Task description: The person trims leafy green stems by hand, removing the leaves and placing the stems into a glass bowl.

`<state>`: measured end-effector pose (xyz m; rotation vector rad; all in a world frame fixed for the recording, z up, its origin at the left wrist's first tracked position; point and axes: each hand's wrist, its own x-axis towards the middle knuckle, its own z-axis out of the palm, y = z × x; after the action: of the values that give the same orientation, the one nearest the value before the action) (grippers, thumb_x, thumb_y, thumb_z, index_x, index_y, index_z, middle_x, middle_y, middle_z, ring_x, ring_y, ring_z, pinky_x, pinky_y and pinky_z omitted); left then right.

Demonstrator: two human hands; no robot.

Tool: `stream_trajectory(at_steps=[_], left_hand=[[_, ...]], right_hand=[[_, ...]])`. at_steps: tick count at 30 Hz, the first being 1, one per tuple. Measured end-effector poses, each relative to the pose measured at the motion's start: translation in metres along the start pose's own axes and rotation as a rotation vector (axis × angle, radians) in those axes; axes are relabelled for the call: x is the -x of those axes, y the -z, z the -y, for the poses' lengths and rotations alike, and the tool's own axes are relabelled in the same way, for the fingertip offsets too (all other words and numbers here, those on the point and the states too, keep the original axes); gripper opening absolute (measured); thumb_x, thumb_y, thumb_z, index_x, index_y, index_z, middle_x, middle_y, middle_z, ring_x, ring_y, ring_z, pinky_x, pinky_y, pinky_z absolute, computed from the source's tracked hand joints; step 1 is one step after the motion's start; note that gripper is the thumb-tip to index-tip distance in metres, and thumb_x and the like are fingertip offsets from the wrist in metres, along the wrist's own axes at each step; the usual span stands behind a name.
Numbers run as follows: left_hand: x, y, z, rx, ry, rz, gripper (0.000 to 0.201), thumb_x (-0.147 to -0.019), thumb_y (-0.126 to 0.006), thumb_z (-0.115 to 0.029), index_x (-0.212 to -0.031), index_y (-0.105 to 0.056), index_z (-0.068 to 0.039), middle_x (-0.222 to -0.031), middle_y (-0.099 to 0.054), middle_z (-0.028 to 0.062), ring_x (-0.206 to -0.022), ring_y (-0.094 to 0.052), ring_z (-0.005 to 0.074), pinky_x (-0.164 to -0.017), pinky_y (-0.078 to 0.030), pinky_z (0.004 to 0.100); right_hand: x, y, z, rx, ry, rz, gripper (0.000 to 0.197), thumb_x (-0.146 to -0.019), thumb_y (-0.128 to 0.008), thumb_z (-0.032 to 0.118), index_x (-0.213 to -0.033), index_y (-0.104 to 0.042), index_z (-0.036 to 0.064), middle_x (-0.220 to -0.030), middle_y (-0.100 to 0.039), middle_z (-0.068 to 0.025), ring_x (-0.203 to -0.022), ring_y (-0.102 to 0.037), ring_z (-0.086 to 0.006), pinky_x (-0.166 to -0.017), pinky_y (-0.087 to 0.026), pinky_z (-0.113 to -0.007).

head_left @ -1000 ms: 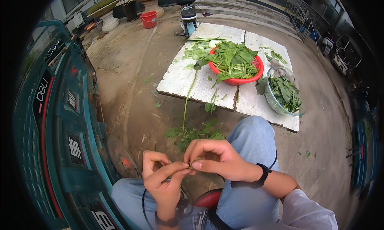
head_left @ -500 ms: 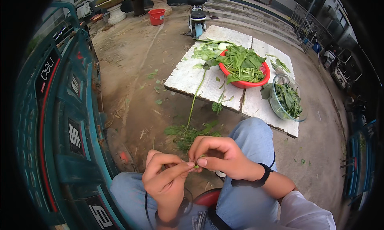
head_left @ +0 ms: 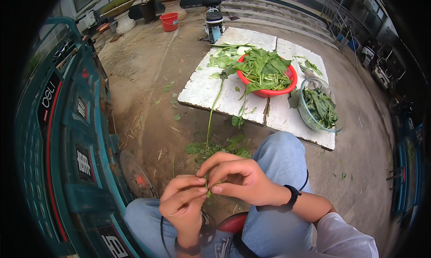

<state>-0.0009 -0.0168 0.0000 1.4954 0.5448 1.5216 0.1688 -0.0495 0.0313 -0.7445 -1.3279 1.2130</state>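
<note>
Over my lap, my left hand [head_left: 183, 205] and my right hand [head_left: 244, 180] meet fingertip to fingertip, both pinched on a small green sprig [head_left: 208, 194]. Most of the sprig is hidden by my fingers, so its exact kind does not show. Ahead of my hands, cut leafy greens [head_left: 200, 149] lie scattered on the ground. A long green stem [head_left: 213, 110] hangs from the table's near edge down toward them. On the white table [head_left: 196, 91], a red plastic basket [head_left: 269, 93] is heaped with leafy greens [head_left: 265, 69], and a clear bowl [head_left: 306, 119] holds darker leaves [head_left: 319, 106].
Pale sliced vegetables [head_left: 224, 58] lie at the table's far left, and loose stems [head_left: 310, 66] at its far right. A teal cargo vehicle [head_left: 72, 141] stands close on my left. Farther back are a red bucket [head_left: 169, 22] and a parked scooter [head_left: 214, 20].
My right hand has shifted slightly left, its fingers now straighter around the sprig. My left fingers have opened out from a tighter curl. The whole view has turned slightly, moving the table a little left.
</note>
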Motion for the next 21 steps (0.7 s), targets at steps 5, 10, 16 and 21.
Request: stream_trajectory(at_steps=[5, 10, 16, 21], left_hand=[[0.003, -0.014, -0.004, 0.119, 0.156, -0.104, 0.020, -0.072, -0.081, 0.004, -0.088, -0.069, 0.003, -0.101, -0.069, 0.0178, -0.098, -0.067, 0.0281, -0.083, -0.056, 0.0367], [0.005, -0.007, 0.002, 0.075, 0.087, -0.042, 0.015, -0.076, -0.078, 0.005, -0.088, -0.069, 0.004, -0.099, -0.070, 0.0194, -0.097, -0.068, 0.0288, -0.084, -0.056, 0.0367], [0.004, -0.008, 0.003, 0.098, 0.104, -0.039, 0.011, -0.079, -0.073, 0.005, -0.089, -0.069, 0.005, -0.097, -0.071, 0.0200, -0.094, -0.069, 0.0291, -0.084, -0.055, 0.0362], [0.006, -0.007, 0.005, 0.133, 0.123, -0.052, 0.010, -0.081, -0.072, 0.003, -0.089, -0.068, 0.005, -0.096, -0.071, 0.0199, -0.093, -0.069, 0.0287, -0.084, -0.056, 0.0362]], right_hand=[[0.003, 0.002, 0.000, 0.255, 0.101, -0.098, 0.008, -0.085, -0.071, -0.002, -0.093, -0.069, -0.0018, -0.111, -0.062, -0.0143, -0.099, -0.061, -0.0194, -0.084, -0.050, -0.031], [0.004, 0.000, -0.003, 0.321, 0.176, -0.170, 0.008, -0.083, -0.072, 0.002, -0.090, -0.069, 0.0004, -0.102, -0.064, -0.0101, -0.091, -0.063, -0.0208, -0.079, -0.051, -0.031], [0.004, 0.002, -0.005, 0.305, 0.175, -0.168, 0.008, -0.084, -0.072, 0.003, -0.089, -0.068, -0.0002, -0.102, -0.064, -0.0102, -0.091, -0.063, -0.0202, -0.078, -0.050, -0.030], [0.005, 0.003, -0.001, 0.282, 0.137, -0.155, 0.007, -0.086, -0.070, 0.003, -0.089, -0.066, -0.0011, -0.102, -0.064, -0.0105, -0.091, -0.063, -0.0186, -0.077, -0.050, -0.029]])
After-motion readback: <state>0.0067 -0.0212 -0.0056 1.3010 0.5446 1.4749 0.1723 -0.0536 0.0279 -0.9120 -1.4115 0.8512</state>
